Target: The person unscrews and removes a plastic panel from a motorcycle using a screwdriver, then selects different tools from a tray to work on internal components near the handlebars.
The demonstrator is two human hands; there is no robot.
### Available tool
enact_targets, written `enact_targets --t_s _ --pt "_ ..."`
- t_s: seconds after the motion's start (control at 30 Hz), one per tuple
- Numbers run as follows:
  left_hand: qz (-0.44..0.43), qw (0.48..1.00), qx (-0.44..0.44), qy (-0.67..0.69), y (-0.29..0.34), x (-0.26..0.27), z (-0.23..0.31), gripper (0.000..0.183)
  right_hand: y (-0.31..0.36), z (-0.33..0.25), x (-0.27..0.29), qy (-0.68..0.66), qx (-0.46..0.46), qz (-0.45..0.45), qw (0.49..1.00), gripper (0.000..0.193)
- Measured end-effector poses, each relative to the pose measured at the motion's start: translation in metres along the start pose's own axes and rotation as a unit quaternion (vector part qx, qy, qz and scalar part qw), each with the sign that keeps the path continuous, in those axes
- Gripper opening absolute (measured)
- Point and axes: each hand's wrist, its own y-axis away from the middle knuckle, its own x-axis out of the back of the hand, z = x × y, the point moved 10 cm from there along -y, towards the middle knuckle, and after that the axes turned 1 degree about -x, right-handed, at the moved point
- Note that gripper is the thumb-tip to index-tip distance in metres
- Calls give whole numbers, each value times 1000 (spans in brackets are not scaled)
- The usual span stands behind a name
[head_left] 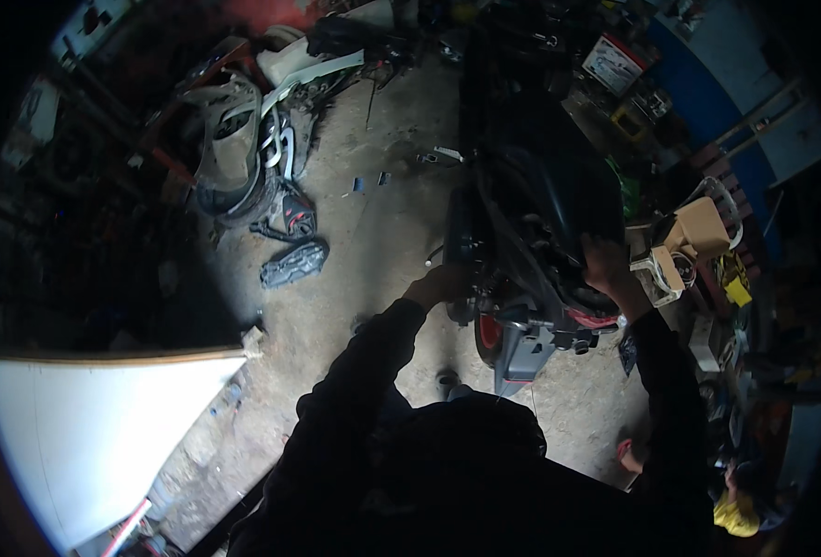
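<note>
A dark scooter (512, 204) stands in front of me, its rear end toward me, with a red-rimmed rear wheel (489, 336), a rear mudguard (524, 360) and a red tail light (594, 320). My left hand (441, 284) reaches to the scooter's left side above the wheel; its fingers are lost in shadow among dark parts. On the right, my right hand (604, 266) is closed round the rear edge of the long black seat (559, 153). Deep shadow hides much of the bodywork between my hands.
Pale scooter body panels (229, 153) and a plastic-wrapped black part (294, 264) lie on the concrete floor (373, 223) at left. A white board (104, 436) fills the lower left. Cardboard boxes (701, 228) stand at right. Someone in a yellow garment (735, 515) is at lower right.
</note>
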Motion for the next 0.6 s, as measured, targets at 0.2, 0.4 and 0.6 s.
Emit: enact_targets --t_s 0.2,0.4,0.6 --pt "-15 983 103 150 20 83 -89 57 -76 -59 29 -66 7 23 998 72" --pt "-30 980 156 118 29 116 -169 61 -155 -59 18 -52 -88 -55 993 79" --pt "-12 970 169 175 -3 113 -237 58 -253 -41 11 -42 -114 -70 990 81"
